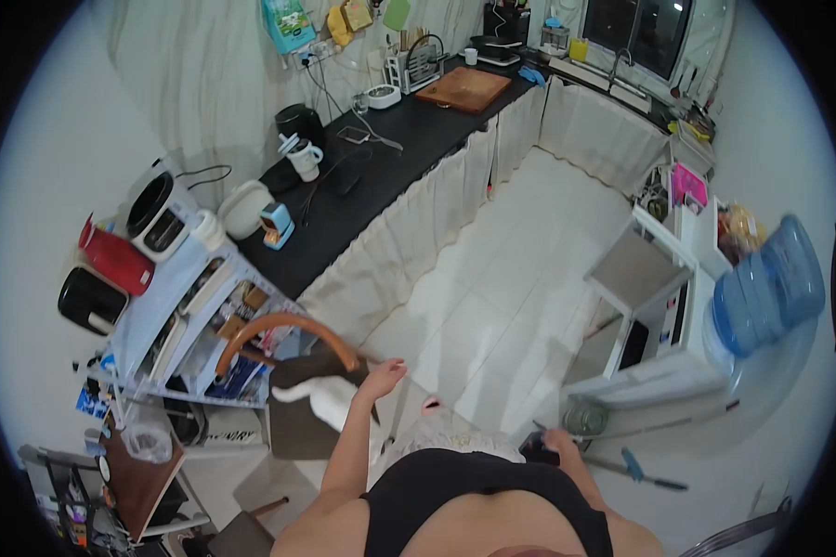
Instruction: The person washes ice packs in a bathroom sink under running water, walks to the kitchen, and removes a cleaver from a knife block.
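Note:
My left hand (386, 378) hangs in the air beside the chair (297, 432) with the curved wooden back, its fingers loosely bent and apart, with nothing in them. On that chair's dark seat lies a long white shape (334, 401) that I cannot make out clearly. Low at my right side, my right hand (559, 442) is closed around a dark, flat object (535, 449) whose kind is unclear. Just beyond that hand a greenish glass jar (585, 419) stands on the floor.
A long black counter (381, 176) with a wooden cutting board (464, 89) runs along the left. To the right, a white water dispenser (664, 357) has its door open and a blue water bottle (771, 288) on top. A blue-headed long-handled tool (633, 464) lies on the floor.

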`<control>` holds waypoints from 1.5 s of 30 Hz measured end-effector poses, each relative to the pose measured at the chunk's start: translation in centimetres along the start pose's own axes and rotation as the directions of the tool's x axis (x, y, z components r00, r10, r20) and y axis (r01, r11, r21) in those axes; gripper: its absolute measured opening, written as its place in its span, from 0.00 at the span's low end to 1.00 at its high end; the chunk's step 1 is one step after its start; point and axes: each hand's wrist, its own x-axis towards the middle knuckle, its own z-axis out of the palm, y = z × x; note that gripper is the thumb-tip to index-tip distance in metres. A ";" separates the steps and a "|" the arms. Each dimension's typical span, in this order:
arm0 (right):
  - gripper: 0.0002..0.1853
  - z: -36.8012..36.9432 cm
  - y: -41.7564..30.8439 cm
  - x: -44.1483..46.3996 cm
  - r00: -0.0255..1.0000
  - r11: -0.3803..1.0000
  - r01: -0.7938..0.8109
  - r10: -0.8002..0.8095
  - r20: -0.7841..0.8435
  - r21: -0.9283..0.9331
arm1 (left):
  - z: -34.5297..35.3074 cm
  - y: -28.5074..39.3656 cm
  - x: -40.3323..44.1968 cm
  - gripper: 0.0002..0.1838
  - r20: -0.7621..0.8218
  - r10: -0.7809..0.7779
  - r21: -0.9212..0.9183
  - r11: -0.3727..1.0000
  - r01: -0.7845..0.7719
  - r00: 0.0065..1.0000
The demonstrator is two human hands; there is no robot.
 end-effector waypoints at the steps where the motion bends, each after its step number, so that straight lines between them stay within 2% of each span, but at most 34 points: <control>1: 0.16 2.3 2.6 2.0 0.999 0.999 0.022 -0.023 0.037 0.042 | -0.6 1.7 3.9 0.22 0.012 0.083 0.041 0.996 -0.084 0.996; 2: 0.16 3.8 4.6 4.0 0.995 0.995 0.043 -0.051 0.080 0.090 | -1.4 4.7 6.9 0.22 0.017 0.076 0.034 0.997 -0.076 0.997; 3: 0.16 1.1 4.4 4.0 0.995 0.995 0.040 -0.048 0.092 0.093 | -2.5 8.9 9.3 0.22 0.061 0.079 0.080 0.993 -0.084 0.995; 5: 0.14 -4.7 4.1 3.6 0.958 0.909 -0.278 0.241 0.154 0.309 | -3.9 14.1 15.0 0.22 0.108 0.078 0.124 0.988 -0.091 0.991; 8: 0.15 -7.0 9.1 12.6 0.952 0.869 -0.298 0.239 0.191 0.395 | -5.0 18.0 24.2 0.24 0.121 0.186 0.155 0.967 -0.203 0.975; 12: 0.17 -12.9 22.2 24.7 0.942 0.792 -0.330 0.235 0.241 0.514 | -7.3 18.9 34.2 0.24 0.022 0.107 0.068 0.992 -0.109 0.994; 14: 0.20 -26.9 22.1 29.1 0.964 0.915 -0.254 0.268 -0.001 0.313 | -7.7 15.0 39.1 0.23 -0.125 0.129 0.268 0.959 -0.092 0.984; 15: 0.23 -34.8 21.1 31.7 0.968 0.971 -0.239 0.239 -0.072 0.011 | -8.9 15.7 41.0 0.23 -0.141 0.128 0.269 0.959 -0.087 0.982; 16: 0.25 -40.5 21.9 35.4 0.954 0.950 -0.261 0.281 -0.104 0.172 | -9.7 16.5 42.0 0.22 -0.081 -0.011 0.259 0.965 0.032 0.997; 17: 0.25 -49.7 19.5 36.2 0.948 0.942 -0.281 0.303 -0.103 0.183 | -10.2 17.0 43.0 0.21 -0.014 -0.152 0.248 0.957 0.150 0.988; 18: 0.23 -53.4 21.5 40.8 0.954 0.981 -0.133 0.165 -0.251 0.138 | -10.8 17.0 43.9 0.21 -0.019 -0.162 0.236 0.958 0.162 0.987; 19: 0.22 -60.1 20.5 43.0 0.939 0.993 -0.039 0.075 -0.336 0.114 | -11.8 16.8 44.9 0.21 -0.032 -0.148 0.092 0.984 0.150 0.989; 21: 0.18 -72.2 17.8 47.3 0.837 0.991 0.128 -0.083 -0.541 0.047 | -13.2 16.8 48.1 0.20 -0.076 -0.110 -0.200 0.975 0.093 0.991; 22: 0.18 -77.6 16.6 49.6 0.799 0.981 0.194 -0.160 -0.580 -0.004 | -13.8 17.8 50.0 0.20 -0.093 -0.110 -0.211 0.974 0.088 0.990; 24: 0.17 -87.7 12.3 52.6 0.757 0.979 0.191 -0.197 -0.623 -0.077 | -15.6 20.7 52.4 0.19 -0.127 -0.249 -0.378 0.907 0.186 0.960; 25: 0.17 -91.5 10.7 54.7 0.712 0.955 0.292 -0.260 -0.652 -0.062 | -16.7 21.6 53.2 0.19 -0.128 -0.322 -0.449 0.862 0.234 0.938; 26: 0.18 -94.9 9.1 56.7 0.654 0.920 0.387 -0.315 -0.688 -0.052 | -18.2 22.3 54.4 0.19 -0.136 -0.321 -0.442 0.866 0.233 0.937; 28: 0.18 -101.2 5.4 59.8 0.472 0.817 0.516 -0.522 -0.711 -0.257 | -19.9 24.2 58.5 0.19 -0.152 -0.287 -0.610 0.780 0.139 0.946; 29: 0.17 -104.2 3.4 60.7 0.473 0.817 0.485 -0.546 -0.691 -0.313 | -19.9 25.1 59.8 0.20 -0.148 -0.286 -0.693 0.713 0.108 0.947; 30: 0.17 -107.6 1.2 61.4 0.472 0.812 0.457 -0.568 -0.674 -0.364 | -20.4 26.2 61.1 0.20 -0.150 -0.291 -0.700 0.707 0.107 0.945; 32: 0.17 -114.2 -2.4 63.4 0.446 0.801 0.466 -0.580 -0.681 -0.377 | -22.0 28.7 63.5 0.20 -0.264 -0.278 -0.728 0.686 -0.001 0.923; 34: 0.18 -121.4 -4.5 69.5 0.075 0.553 0.678 -0.708 -0.702 -0.485 | -23.2 30.5 65.7 0.20 -0.340 -0.278 -0.731 0.679 -0.067 0.898; 36: 0.20 -128.2 -7.1 72.8 0.334 0.618 0.754 -0.651 -0.682 -0.221 | -23.0 31.2 67.2 0.20 -0.433 -0.330 -0.768 0.622 -0.152 0.839; 38: 0.22 -134.2 -10.2 78.7 0.384 0.688 0.697 -0.599 -0.703 -0.205 | -21.2 30.7 68.6 0.20 -0.491 -0.384 -0.787 0.580 -0.210 0.782; 39: 0.22 -135.9 -11.4 81.9 0.375 0.663 0.716 -0.627 -0.683 -0.217 | -19.8 30.1 69.1 0.20 -0.529 -0.474 -0.793 0.571 -0.212 0.704; 42: 0.26 -140.7 -15.6 91.1 0.390 0.852 0.466 -0.440 -0.809 -0.239 | -13.8 30.4 70.6 0.21 -0.581 -0.694 -0.810 0.542 -0.224 0.424; 44: 0.26 -142.5 -17.2 96.2 0.392 0.828 0.488 -0.490 -0.779 -0.275 | -8.9 32.1 70.9 0.21 -0.526 -0.801 -0.847 0.462 -0.263 0.287; 45: 0.26 -142.9 -17.5 98.5 0.404 0.825 0.480 -0.509 -0.760 -0.298 | -6.8 33.0 71.3 0.21 -0.516 -0.816 -0.850 0.451 -0.271 0.261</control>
